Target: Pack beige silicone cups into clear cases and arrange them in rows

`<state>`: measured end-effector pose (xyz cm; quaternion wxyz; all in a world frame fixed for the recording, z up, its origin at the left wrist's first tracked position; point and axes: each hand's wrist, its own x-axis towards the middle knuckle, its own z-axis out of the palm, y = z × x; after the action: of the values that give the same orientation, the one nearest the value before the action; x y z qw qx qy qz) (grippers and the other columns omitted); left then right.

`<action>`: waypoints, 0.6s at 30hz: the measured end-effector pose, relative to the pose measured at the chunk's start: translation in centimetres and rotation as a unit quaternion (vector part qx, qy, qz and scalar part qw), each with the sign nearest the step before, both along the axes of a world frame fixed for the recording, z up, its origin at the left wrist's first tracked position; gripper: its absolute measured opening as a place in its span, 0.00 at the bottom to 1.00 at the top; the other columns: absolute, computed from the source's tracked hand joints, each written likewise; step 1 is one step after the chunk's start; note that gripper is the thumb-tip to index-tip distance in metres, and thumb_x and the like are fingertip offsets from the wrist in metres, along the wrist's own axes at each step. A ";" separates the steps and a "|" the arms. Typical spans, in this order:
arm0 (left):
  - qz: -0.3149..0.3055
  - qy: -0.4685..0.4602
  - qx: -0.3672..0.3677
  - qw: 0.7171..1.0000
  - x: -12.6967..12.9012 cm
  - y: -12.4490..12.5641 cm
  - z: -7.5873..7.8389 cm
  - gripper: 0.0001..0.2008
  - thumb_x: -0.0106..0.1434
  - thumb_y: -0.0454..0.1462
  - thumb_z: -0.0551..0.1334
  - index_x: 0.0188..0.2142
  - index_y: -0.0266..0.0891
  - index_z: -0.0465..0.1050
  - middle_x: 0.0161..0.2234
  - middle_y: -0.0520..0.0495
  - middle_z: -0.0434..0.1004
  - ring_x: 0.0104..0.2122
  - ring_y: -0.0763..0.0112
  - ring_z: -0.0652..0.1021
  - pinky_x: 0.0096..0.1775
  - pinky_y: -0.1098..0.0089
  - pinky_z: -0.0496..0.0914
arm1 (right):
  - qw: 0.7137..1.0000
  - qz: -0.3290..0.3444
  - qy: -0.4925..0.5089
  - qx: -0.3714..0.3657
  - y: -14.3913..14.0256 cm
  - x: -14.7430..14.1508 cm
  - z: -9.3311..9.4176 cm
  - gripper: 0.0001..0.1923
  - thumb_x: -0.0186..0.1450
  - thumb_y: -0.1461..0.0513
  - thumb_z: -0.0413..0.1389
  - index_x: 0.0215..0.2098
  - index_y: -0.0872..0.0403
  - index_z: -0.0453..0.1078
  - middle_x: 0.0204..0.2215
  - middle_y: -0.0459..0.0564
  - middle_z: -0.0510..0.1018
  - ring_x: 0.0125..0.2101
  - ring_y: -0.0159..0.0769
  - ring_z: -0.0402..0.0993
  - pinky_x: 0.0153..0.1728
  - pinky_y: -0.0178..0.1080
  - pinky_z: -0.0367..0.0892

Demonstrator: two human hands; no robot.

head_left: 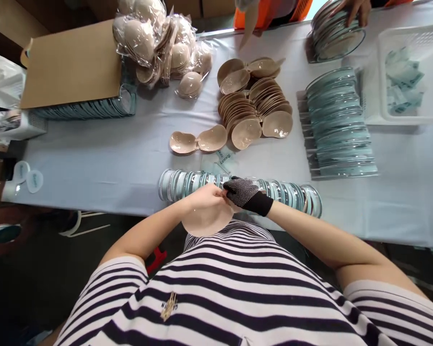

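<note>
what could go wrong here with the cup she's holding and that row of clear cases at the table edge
1. The row of clear cases lies along the near table edge, right under both wrists; a nudge could probably roll some off.
2. The beige cup is held off the table, above the lap, by the left hand and the gloved right hand; a slip would likely drop it to the floor.
3. The leaning cup stack might slide over.
</note>
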<state>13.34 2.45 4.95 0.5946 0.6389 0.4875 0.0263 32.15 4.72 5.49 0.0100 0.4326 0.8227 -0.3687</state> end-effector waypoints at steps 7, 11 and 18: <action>-0.030 -0.122 -0.094 0.988 -4.3 0.0 -0.4 0.13 0.63 0.42 0.57 0.35 0.40 0.80 0.37 0.49 0.79 0.42 0.67 0.77 0.48 0.69 0.67 | 0.992 -0.109 -0.028 0.063 0.3 -1.4 0.8 0.10 0.66 0.65 0.50 0.38 0.55 0.74 0.35 0.54 0.80 0.37 0.38 0.74 0.48 0.40 0.64; -0.098 -0.140 -0.069 0.983 -6.5 -0.1 1.0 0.11 0.61 0.43 0.63 0.31 0.38 0.79 0.35 0.49 0.76 0.38 0.69 0.76 0.44 0.70 0.67 | 0.981 -0.011 0.122 -0.148 -1.0 -2.8 0.9 0.11 0.66 0.58 0.54 0.38 0.55 0.76 0.35 0.50 0.81 0.34 0.35 0.74 0.38 0.36 0.67; -0.161 -0.154 -0.014 0.975 -8.5 -0.5 2.1 0.15 0.62 0.45 0.62 0.25 0.37 0.74 0.28 0.50 0.70 0.33 0.71 0.72 0.38 0.70 0.66 | 0.935 -0.074 0.256 -0.235 -5.7 -5.8 0.9 0.14 0.61 0.53 0.60 0.31 0.58 0.74 0.26 0.46 0.77 0.28 0.30 0.69 0.31 0.34 0.67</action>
<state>4.85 1.91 7.09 0.6677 0.6888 0.2815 0.0217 26.39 -0.94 6.40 -0.1266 0.3690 0.6527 -0.6494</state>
